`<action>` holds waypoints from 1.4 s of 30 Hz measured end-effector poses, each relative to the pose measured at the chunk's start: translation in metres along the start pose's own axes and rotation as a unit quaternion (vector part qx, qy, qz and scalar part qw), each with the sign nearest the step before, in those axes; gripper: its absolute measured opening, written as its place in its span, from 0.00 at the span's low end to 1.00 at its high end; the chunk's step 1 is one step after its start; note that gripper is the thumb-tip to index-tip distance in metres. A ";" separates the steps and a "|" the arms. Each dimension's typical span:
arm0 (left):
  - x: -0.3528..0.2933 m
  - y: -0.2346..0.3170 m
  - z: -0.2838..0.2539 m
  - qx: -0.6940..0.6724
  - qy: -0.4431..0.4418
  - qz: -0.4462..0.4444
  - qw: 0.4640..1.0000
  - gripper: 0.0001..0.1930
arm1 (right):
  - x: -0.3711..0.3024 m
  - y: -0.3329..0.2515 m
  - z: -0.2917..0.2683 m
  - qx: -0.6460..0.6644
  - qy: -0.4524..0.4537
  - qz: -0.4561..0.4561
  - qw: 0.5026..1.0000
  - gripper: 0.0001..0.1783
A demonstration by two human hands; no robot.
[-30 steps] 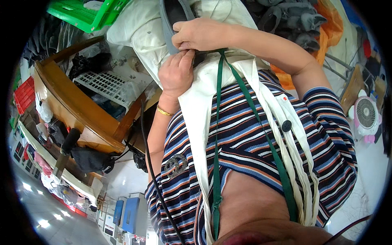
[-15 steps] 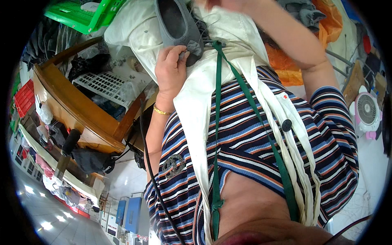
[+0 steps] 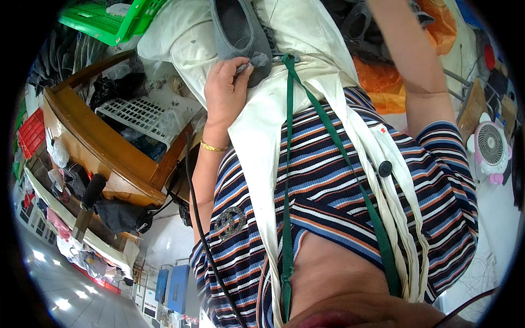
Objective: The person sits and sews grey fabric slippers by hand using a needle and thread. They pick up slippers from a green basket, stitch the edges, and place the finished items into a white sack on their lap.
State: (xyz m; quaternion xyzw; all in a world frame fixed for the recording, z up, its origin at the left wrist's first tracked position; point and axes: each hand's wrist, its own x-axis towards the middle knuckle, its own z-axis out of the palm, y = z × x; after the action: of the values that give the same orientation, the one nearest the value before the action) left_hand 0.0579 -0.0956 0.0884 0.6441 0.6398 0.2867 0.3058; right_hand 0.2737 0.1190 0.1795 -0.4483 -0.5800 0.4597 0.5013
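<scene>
A grey fabric slip-on shoe [image 3: 258,41] lies on the cream apron over my lap, its opening turned up. My left hand [image 3: 225,90] is closed at the shoe's near end, pinching a small tuft of grey fabric [image 3: 259,59] there between thumb and fingers. A fine thread-like line shows by the shoe's opening. My right forearm [image 3: 413,49] stretches up and out past the top edge, so the right hand itself is out of the picture. Beside that forearm, more dark grey shoes [image 3: 356,24] lie on an orange sack [image 3: 377,82].
To the left stand a curved wooden frame [image 3: 101,128], a white plastic basket [image 3: 134,115] and a green crate [image 3: 117,33]. A black cable [image 3: 192,191] runs down past my left arm. At the right is a small white and pink fan [image 3: 490,143] near a metal rail.
My right hand has moved up and away, out of the top of the picture. My left hand keeps its pinch on the shoe, which has shifted only slightly.
</scene>
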 end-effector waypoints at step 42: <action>-0.009 -0.012 0.016 -0.014 0.147 0.035 0.988 0.08 | -0.142 0.055 0.048 -0.346 -0.429 -0.177 0.816 0.04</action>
State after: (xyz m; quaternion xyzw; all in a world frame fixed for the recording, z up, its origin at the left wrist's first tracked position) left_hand 0.0620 -0.1053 0.0686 0.6128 0.6508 0.3978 0.2067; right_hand 0.2431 -0.0151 0.0978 -0.2393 -0.9263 0.2781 0.0863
